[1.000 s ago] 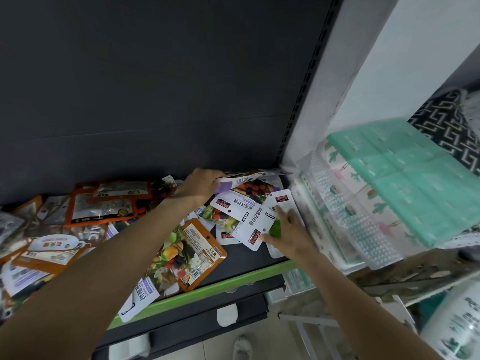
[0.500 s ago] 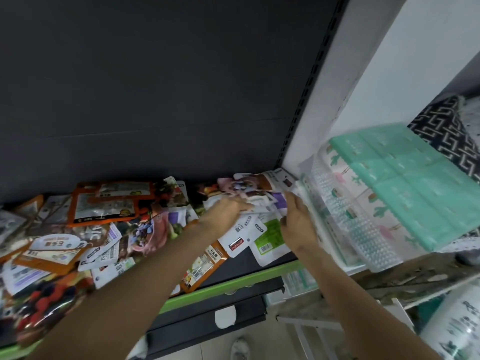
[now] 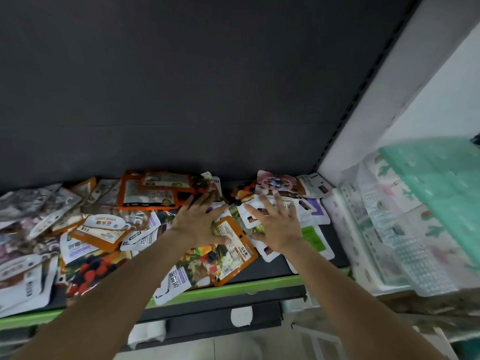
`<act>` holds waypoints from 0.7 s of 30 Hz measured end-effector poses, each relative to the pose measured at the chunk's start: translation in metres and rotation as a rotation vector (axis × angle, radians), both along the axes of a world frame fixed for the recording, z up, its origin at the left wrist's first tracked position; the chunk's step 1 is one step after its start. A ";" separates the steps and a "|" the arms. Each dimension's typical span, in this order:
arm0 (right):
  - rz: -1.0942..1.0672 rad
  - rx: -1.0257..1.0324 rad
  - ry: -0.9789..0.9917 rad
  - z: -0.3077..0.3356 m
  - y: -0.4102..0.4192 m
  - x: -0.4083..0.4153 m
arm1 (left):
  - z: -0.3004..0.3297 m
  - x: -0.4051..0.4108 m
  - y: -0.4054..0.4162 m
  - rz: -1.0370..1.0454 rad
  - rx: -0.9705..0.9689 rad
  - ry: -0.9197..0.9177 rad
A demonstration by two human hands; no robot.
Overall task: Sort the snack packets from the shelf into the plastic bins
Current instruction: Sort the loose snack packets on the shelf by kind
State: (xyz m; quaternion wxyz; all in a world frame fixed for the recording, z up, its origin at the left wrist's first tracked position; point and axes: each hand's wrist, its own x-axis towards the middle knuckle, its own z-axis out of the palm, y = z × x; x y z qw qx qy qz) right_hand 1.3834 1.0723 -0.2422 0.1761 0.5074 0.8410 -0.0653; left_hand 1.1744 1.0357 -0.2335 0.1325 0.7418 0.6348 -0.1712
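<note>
Both hands lie flat with fingers spread on the heap of snack packets [image 3: 145, 229] covering the shelf [image 3: 259, 287]: the left hand [image 3: 200, 222] near an orange packet [image 3: 233, 245], the right hand [image 3: 279, 224] on white-labelled ones. Neither grips anything. Clear plastic bins [image 3: 405, 245] sit right of the shelf, blurred.

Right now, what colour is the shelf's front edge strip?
Bright green: the shelf's front edge strip runs below the snack packets, clearest in the head view.
</note>
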 end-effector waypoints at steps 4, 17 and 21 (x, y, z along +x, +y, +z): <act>-0.030 0.043 -0.031 0.005 0.001 0.032 | 0.004 -0.001 0.001 -0.002 -0.018 -0.026; -0.092 -0.009 0.301 0.017 -0.028 -0.042 | 0.024 -0.056 -0.054 0.031 0.529 -0.252; -0.160 -0.045 0.340 0.009 -0.029 -0.051 | 0.024 -0.078 -0.050 0.173 0.406 -0.095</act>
